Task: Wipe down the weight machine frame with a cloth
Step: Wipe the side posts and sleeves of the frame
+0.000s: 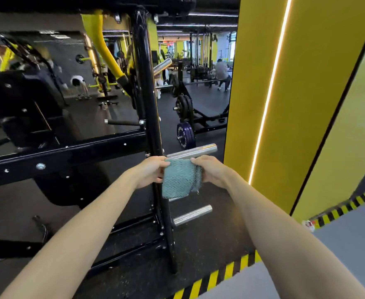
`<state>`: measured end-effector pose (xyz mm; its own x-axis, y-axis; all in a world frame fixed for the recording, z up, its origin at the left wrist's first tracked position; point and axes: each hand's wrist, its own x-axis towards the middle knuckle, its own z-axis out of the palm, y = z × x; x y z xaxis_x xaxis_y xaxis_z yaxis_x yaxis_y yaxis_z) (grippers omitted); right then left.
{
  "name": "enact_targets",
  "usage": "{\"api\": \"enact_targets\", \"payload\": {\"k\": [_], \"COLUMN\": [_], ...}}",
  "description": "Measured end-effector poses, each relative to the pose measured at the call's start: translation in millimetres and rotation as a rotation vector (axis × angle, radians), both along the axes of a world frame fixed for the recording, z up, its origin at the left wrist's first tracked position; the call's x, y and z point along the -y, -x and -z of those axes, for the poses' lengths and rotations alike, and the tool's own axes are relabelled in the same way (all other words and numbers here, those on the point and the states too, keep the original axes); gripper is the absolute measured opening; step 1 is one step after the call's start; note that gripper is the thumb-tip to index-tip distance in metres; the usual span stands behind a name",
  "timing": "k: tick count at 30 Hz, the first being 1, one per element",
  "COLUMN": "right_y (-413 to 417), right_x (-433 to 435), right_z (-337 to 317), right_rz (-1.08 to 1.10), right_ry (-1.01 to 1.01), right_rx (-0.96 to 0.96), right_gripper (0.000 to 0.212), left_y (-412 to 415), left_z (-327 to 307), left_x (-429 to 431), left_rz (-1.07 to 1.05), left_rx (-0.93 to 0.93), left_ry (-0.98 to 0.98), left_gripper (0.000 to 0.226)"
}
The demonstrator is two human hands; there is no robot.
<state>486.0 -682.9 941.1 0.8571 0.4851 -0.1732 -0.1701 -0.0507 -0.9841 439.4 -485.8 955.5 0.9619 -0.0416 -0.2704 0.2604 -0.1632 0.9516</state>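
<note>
Both hands up front, left hand point(150, 171) and right hand point(211, 170) each pinching a top corner of the teal mesh cloth point(179, 180), held just off the black upright post point(149, 117) behind them — frame not yet touched, wiping apparently all ahead.

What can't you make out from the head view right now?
- Fingertips of left hand and right hand: behind the teal mesh cloth, head view.
- Black steel upright post: stretch covered by hands and cloth.
- Black padded machine parts, left: motion-blurred.
- Dust on that post: too fine to see.
</note>
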Motion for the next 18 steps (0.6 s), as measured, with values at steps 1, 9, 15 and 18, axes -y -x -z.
{"api": "enact_targets", "payload": {"k": [1,9,15,18], "right_y": [-4.3,-42.0,-60.6,-67.6], "right_x": [-0.4,-4.5,-5.9,-17.7], "right_z": [2.5,21.3,0.4,-18.8], "right_rz": [0.046,0.263,0.067,0.071], "right_ry": [0.022,-0.004,0.141,0.411], "right_rx": [0.021,-0.028,0.064,0.310], "right_gripper": [0.017,0.033,0.092,0.059], "left_y": [-3.3,-22.3,-49.4,-65.5], "left_z": [2.6,8.7,-5.5,-19.4], "left_x": [3.4,18.8,20.1,16.6], "left_rz": [-0.044,-0.135,-0.095,-0.067], "left_rx": [-0.016,-0.049,0.153,0.315], "left_ry": [0.061,0.213,-0.177,-0.471], "left_gripper": [0.021,0.061,0.060,0.039]}}
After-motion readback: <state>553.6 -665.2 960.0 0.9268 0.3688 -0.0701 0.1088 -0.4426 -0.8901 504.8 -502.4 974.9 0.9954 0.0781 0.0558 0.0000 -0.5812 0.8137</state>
